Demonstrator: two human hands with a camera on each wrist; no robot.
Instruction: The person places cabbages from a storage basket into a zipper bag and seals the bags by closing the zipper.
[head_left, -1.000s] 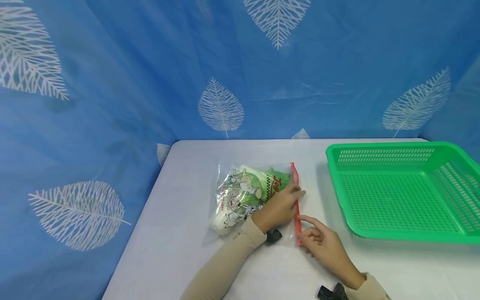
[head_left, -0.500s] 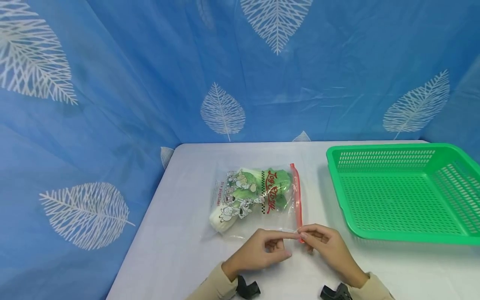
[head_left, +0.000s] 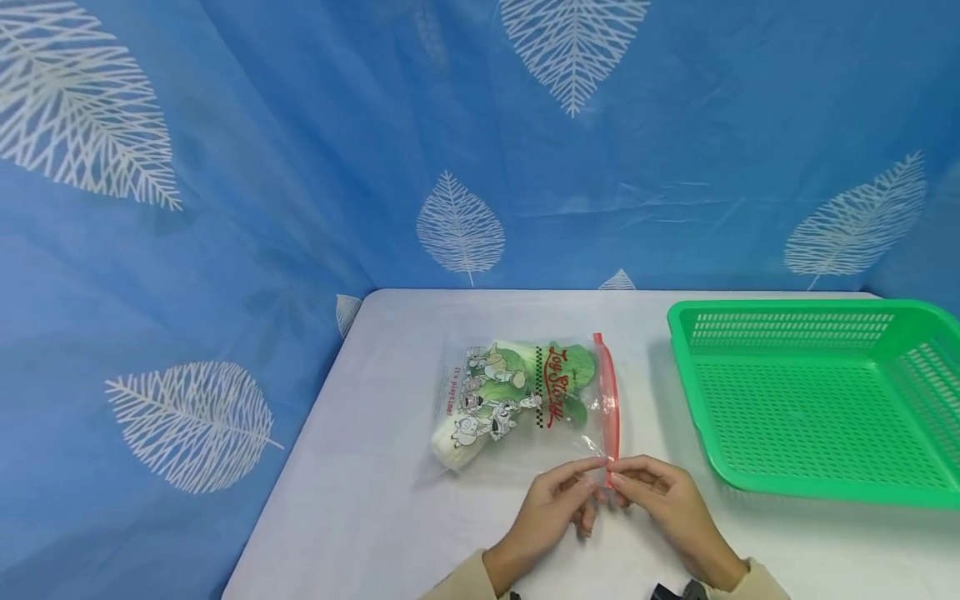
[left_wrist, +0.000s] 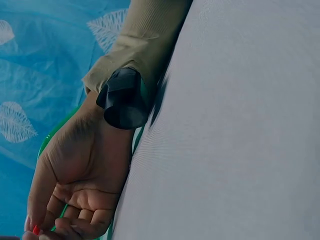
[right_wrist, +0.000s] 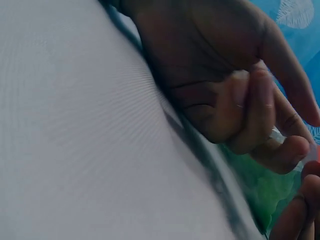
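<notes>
A clear zip bag (head_left: 517, 454) with printed cartoon figures and a red zip strip (head_left: 611, 400) lies flat on the white table. Inside it is a leafy green and white vegetable (head_left: 495, 392), like a Chinese cabbage. At the strip's near end, my left hand (head_left: 543, 512) pinches the bag with thumb and index finger. My right hand (head_left: 671, 508) pinches the same end from the other side, the fingertips of both hands almost meeting. The left wrist view shows the right hand (left_wrist: 85, 165) with a red bit at its fingertips; the right wrist view shows the left hand (right_wrist: 225, 75).
To the right of the bag stands a green perforated plastic basket (head_left: 810, 417). The white table (head_left: 360, 467) backs onto a blue curtain (head_left: 525, 217) printed with white leaves. Black wrist camera mounts show at the bottom of the head view.
My left hand has come down from the middle of the red strip to its near end and now pinches there. The right hand has stayed at that end. The head view has shifted slightly.
</notes>
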